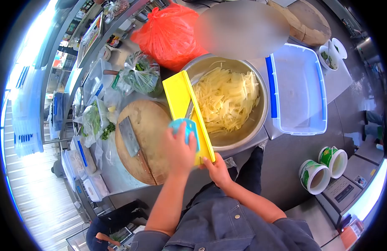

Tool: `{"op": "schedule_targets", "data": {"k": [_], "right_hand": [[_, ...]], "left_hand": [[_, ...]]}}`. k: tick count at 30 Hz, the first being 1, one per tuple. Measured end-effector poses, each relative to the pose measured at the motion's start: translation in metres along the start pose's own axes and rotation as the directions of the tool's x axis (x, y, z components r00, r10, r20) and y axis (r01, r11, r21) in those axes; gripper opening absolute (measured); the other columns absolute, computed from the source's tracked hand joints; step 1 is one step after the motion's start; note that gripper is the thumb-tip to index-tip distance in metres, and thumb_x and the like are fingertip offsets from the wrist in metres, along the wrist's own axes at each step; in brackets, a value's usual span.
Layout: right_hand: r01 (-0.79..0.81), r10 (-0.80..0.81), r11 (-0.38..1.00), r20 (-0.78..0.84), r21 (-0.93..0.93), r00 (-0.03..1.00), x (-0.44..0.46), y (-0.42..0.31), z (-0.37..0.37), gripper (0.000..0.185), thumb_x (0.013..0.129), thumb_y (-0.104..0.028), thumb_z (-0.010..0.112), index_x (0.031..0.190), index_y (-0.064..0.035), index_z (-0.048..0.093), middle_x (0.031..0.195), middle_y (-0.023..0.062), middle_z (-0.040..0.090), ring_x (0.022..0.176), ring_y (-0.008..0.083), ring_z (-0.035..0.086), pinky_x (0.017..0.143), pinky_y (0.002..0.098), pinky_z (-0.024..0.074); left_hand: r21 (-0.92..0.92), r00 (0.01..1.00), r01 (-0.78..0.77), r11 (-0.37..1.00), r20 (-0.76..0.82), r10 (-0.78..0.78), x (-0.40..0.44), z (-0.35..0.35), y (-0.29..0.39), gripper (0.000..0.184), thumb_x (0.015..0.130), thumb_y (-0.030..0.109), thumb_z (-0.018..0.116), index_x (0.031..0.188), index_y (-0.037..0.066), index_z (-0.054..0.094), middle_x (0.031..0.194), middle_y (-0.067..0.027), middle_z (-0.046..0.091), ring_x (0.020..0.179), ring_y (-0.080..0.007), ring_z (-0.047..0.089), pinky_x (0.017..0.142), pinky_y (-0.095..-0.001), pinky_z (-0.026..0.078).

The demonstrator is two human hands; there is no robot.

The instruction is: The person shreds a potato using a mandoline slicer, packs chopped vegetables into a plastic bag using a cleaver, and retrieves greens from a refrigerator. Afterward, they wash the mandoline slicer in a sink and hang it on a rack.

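My left hand [179, 150], blurred by motion, is closed over a turquoise hand guard [190, 133] on the yellow mandoline slicer [176, 95]. My right hand [219, 170] grips the near end of the slicer. The slicer lies tilted along the left side of a large steel bowl [263, 109]. Inside the bowl is a heap of pale yellow, thin-cut strips [229, 98]. Whatever is under the hand guard is hidden. Left of the slicer, a cleaver [129, 136] with a wooden handle lies on a round wooden chopping board [153, 121].
A red plastic bag [170, 35] and a clear bag of greens [141, 73] stand behind. To the right sits a clear plastic tub [300, 90] with blue clips. Two white-and-green buckets [315, 178] are lower right. Another person's arm [107, 239] shows at lower left.
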State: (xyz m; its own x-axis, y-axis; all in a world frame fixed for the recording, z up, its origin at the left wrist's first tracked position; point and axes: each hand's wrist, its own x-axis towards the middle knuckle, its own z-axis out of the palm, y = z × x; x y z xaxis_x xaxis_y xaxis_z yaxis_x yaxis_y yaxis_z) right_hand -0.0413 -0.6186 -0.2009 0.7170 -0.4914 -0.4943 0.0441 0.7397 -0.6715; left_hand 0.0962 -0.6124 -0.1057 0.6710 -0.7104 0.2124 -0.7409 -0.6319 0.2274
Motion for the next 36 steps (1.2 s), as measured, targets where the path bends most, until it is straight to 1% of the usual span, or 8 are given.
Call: {"op": "schedule_targets", "data": {"k": [3,12,15,20,28,31,33,36], "right_hand": [[-0.008,0.006,0.996,-0.018,-0.093,1.000,-0.001,-0.008,0.000,0.022,0.100,-0.012,0.056,0.115,0.0030,0.052,0.099,0.0091,0.065,0.081,0.0155,0.066,0.077,0.0288,0.0541],[0.008,-0.008,1.000,-0.002,0.019,1.000,-0.001,0.001,-0.001,0.023,0.100,-0.011,0.057,0.117,0.0034,0.052,0.099,0.0086,0.065,0.082,0.0140,0.066,0.076,0.0285,0.0540],[-0.022,0.022,0.998,0.000,0.064,1.000,0.000,0.000,-0.002,0.021,0.100,-0.012,0.056,0.115,0.0021,0.053,0.097,0.0083,0.065,0.082,0.0144,0.064,0.077,0.0293,0.0524],[-0.050,0.049,0.998,0.021,0.029,0.999,0.000,-0.011,-0.004,0.021,0.100,-0.012,0.056,0.114,0.0024,0.053,0.095,0.0076,0.065,0.083,0.0144,0.064,0.078,0.0293,0.0527],[0.000,-0.002,0.999,0.035,0.040,0.999,-0.004,-0.007,-0.005,0.021,0.100,-0.013,0.057,0.114,0.0022,0.053,0.094,0.0070,0.065,0.083,0.0145,0.064,0.078,0.0296,0.0529],[-0.025,0.025,0.996,0.004,0.086,1.000,-0.001,-0.012,-0.007,0.021,0.099,-0.013,0.057,0.114,0.0023,0.053,0.095,0.0071,0.065,0.083,0.0148,0.064,0.079,0.0298,0.0529],[-0.022,0.019,0.996,0.045,0.083,0.999,-0.002,-0.015,-0.008,0.022,0.099,-0.013,0.057,0.114,0.0023,0.053,0.095,0.0072,0.065,0.083,0.0146,0.065,0.079,0.0297,0.0529],[-0.053,0.054,0.999,0.055,-0.010,0.997,0.000,-0.011,-0.012,0.028,0.099,-0.012,0.058,0.120,0.0048,0.051,0.104,0.0099,0.065,0.082,0.0154,0.067,0.077,0.0281,0.0555]], "left_hand": [[0.048,0.999,0.011,0.999,0.037,-0.013,-0.025,0.025,0.003,0.041,0.088,0.024,0.067,0.126,0.010,0.061,0.116,-0.0240,0.049,0.105,-0.0410,0.052,0.085,-0.0500,0.047],[0.113,0.994,-0.009,0.994,-0.103,0.020,0.127,0.047,-0.034,0.038,0.091,0.024,0.064,0.125,0.008,0.061,0.114,-0.0219,0.050,0.103,-0.0401,0.053,0.089,-0.0478,0.045],[-0.100,0.997,0.055,0.993,-0.050,-0.061,0.069,0.004,-0.001,0.038,0.090,0.023,0.064,0.126,0.008,0.061,0.114,-0.0219,0.050,0.104,-0.0399,0.053,0.091,-0.0477,0.044],[0.108,0.998,-0.022,0.994,0.065,0.015,-0.017,0.019,0.012,0.041,0.090,0.022,0.065,0.128,0.008,0.060,0.116,-0.0223,0.049,0.104,-0.0411,0.052,0.089,-0.0485,0.046],[0.127,0.997,-0.047,0.991,-0.057,0.054,0.128,0.050,-0.026,0.040,0.091,0.024,0.065,0.126,0.006,0.060,0.114,-0.0229,0.050,0.105,-0.0420,0.052,0.086,-0.0491,0.046],[-0.059,0.999,0.021,0.998,-0.044,-0.024,0.079,0.017,-0.004,0.040,0.092,0.024,0.063,0.127,0.005,0.059,0.114,-0.0235,0.050,0.106,-0.0421,0.052,0.087,-0.0493,0.046],[0.098,0.997,-0.082,0.992,0.005,0.082,0.017,0.008,0.006,0.040,0.093,0.023,0.061,0.128,0.006,0.058,0.114,-0.0237,0.050,0.107,-0.0424,0.051,0.088,-0.0493,0.046],[0.173,0.995,-0.039,0.984,0.097,0.023,-0.021,0.028,0.013,0.040,0.093,0.022,0.061,0.129,0.007,0.057,0.114,-0.0237,0.050,0.107,-0.0431,0.051,0.088,-0.0498,0.047]]}}
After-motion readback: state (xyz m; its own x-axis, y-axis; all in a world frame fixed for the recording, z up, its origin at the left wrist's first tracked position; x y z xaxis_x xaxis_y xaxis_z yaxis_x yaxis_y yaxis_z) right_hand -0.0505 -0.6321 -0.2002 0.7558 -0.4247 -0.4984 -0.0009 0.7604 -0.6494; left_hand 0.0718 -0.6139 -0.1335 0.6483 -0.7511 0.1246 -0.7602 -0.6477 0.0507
